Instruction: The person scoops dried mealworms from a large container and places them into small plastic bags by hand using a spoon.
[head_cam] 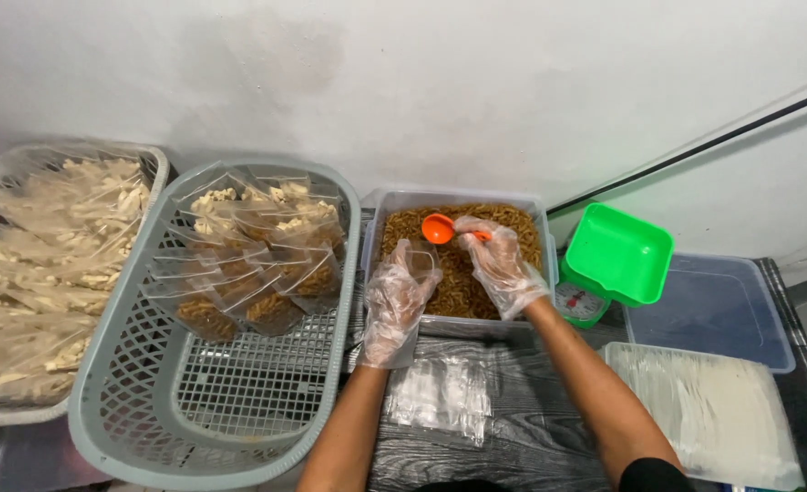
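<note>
Overhead, the head view shows both hands in clear disposable gloves, working above a clear tub [533, 211] filled with brown strips of snack food. The right hand [502, 264] is closed on the handle of an orange scoop [438, 229], holding its bowl over the tub's contents. The left hand [396, 299] grips a small clear bag [416, 273] at the tub's near edge, just below the scoop; the bag's mouth cannot be made out clearly. A stack of empty clear bags [440, 396] lies on the dark bench [540, 428] just in front of the tub, between the forearms.

To the left, a grey mesh basket [239, 401] holds filled bags [267, 264] at its far end. A second basket [153, 164] farther left is packed with bags of paler pieces. To the right, a green scale [615, 255] stands beside the tub, next to a blue-lidded container [713, 314] and a white tray [722, 410].
</note>
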